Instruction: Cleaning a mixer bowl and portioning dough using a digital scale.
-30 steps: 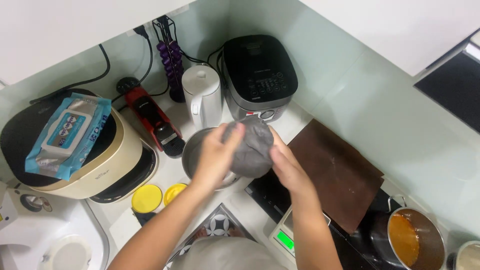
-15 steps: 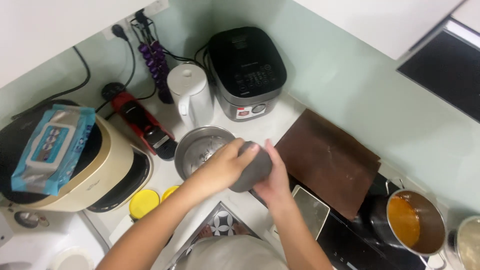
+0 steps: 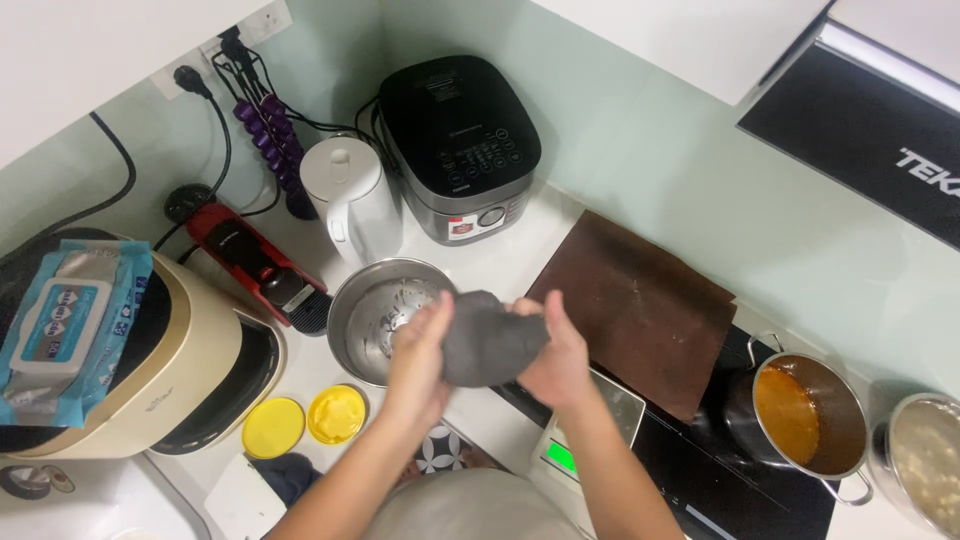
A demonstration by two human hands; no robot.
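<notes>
Overhead view of a kitchen counter (image 3: 500,265). Your left hand (image 3: 420,350) and right hand (image 3: 555,350) together grip a dark grey lump of dough (image 3: 485,340), held in the air just above the counter beside the right rim of a steel bowl (image 3: 375,310). Your left fingers curl over the lump's left side, thumb on top; your right fingers are pressed together and wrap its right edge. The lump is squeezed between both palms and touches neither bowl nor counter.

Behind the bowl stand a white kettle (image 3: 345,195) and a black rice cooker (image 3: 460,140). A red coffee machine (image 3: 255,260) lies to the bowl's left, near a cream appliance (image 3: 190,350) topped with a blue pack of wipes (image 3: 70,320). Two yellow lids (image 3: 305,420) sit in front of the bowl. To your right lies a brown board (image 3: 640,305); beyond it, a pot of orange liquid (image 3: 800,415) rests on the black hob (image 3: 700,480). A scale with a green display (image 3: 575,450) sits under your right wrist.
</notes>
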